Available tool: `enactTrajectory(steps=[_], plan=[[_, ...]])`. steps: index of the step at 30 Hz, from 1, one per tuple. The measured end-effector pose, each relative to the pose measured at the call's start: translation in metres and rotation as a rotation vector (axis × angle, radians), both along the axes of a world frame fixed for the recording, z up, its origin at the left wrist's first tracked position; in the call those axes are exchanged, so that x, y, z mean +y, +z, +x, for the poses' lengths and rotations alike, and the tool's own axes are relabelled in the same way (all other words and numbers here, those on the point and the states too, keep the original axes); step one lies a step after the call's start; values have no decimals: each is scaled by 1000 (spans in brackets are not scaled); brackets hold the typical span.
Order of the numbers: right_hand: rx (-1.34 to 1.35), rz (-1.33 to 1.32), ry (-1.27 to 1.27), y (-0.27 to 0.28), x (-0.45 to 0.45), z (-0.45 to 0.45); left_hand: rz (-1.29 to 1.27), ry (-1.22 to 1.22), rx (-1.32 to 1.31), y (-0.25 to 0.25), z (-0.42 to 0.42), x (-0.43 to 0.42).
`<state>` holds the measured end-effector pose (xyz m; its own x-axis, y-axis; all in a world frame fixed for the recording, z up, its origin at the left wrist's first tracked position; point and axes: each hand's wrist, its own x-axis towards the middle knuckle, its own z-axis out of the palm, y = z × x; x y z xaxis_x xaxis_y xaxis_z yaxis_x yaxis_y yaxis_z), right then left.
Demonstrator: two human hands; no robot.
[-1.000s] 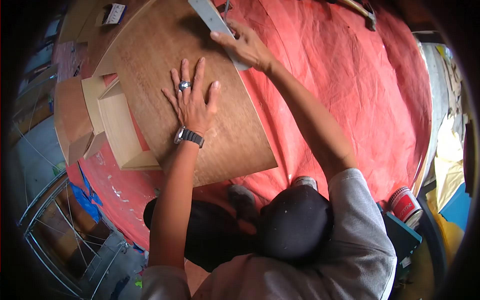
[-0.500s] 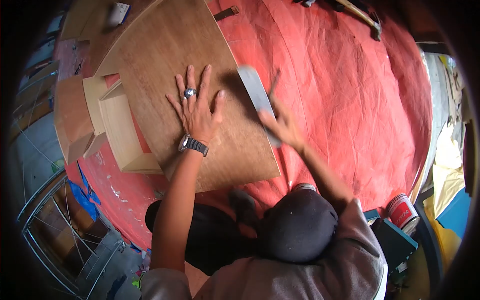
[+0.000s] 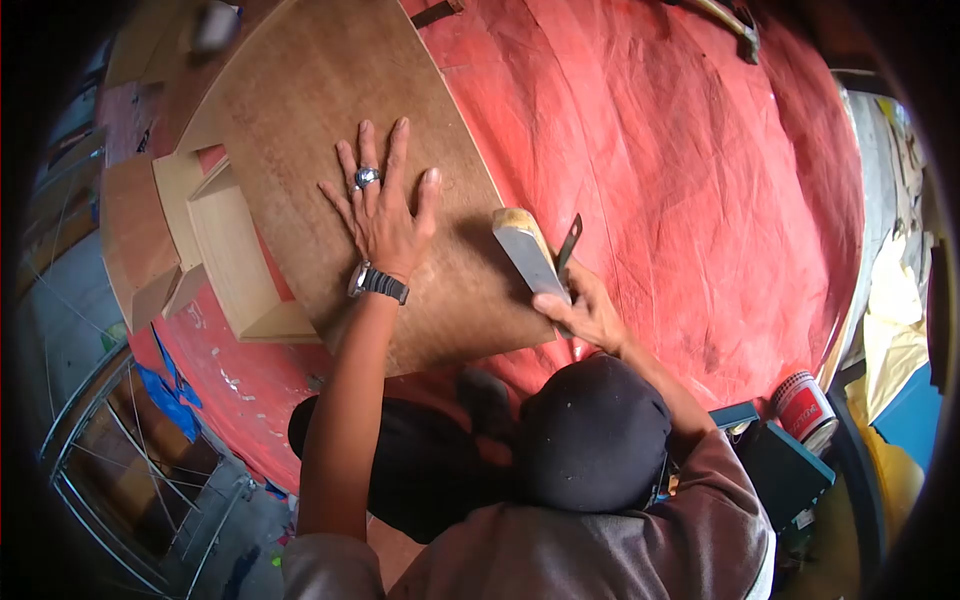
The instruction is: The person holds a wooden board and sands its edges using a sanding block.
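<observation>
My left hand lies flat on a brown plywood panel, fingers spread, with a ring and a wristwatch showing. In my right hand is a hand plane with a grey face and a pale wooden end. A dark blade with a hole near its tip sticks out from the plane's right side. The plane is at the panel's right edge, near its lower corner; whether it touches the edge I cannot tell. Under the panel's left side, a pale wooden box frame shows in part.
A red tarp covers the floor. A hammer lies at the top right. A paint can and a dark green case are at lower right. A metal wire rack stands at lower left.
My right hand has drawn the hand plane down along the panel's right edge, toward my body, and its grey face is turned more upward. My left hand stays flat on the panel.
</observation>
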<state>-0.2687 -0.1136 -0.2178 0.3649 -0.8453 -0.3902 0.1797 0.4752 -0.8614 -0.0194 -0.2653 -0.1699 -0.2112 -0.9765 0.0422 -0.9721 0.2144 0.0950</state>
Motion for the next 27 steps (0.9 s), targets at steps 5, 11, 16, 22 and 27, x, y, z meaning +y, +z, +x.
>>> enactTrajectory(steps=[5, 11, 16, 22, 27], plan=[[-1, -317, -196, 1, -138, 31, -49, -32, -24, -9, 7, -3], [8, -340, -210, 8, -128, 27, -16, -27, -29, 0, -1, -2], [-90, 73, -119, 13, 33, 2, -6, -23, 4, 1, 0, -2], [5, -269, -219, 5, -125, 31, -53, -40, -30, -9, 7, -3], [-37, -265, -195, 10, -109, 25, -47, -27, -16, -6, 2, -1]])
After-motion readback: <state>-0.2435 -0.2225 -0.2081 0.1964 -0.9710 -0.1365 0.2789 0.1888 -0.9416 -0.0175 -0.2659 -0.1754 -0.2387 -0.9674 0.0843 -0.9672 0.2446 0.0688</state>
